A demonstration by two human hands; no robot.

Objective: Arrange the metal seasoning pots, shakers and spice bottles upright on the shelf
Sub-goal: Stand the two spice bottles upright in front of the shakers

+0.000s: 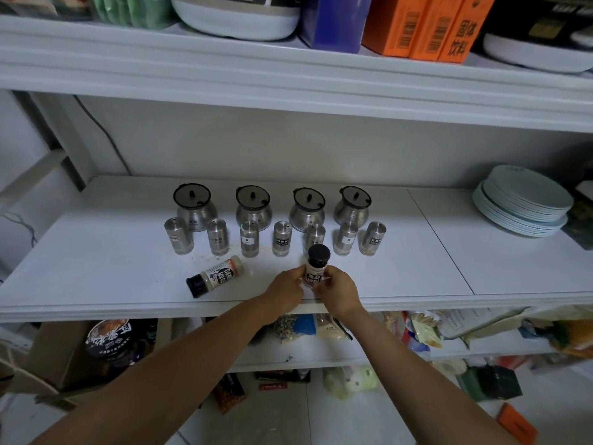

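Left hand (284, 292) and right hand (340, 290) both gripped the upright spice bottle (316, 268), which wanted setting flat just short of the shakers (282, 239) beyond them

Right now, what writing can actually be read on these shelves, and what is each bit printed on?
"固体饮料": on the rightmost orange cardboard box, top shelf.
On the lying black-capped spice bottle: bold black characters, too skewed to read.
On the upright black-capped spice bottle, gripped by the left hand and right hand: label partly covered, unreadable.
On the cylindrical steel shakers: labels too small.
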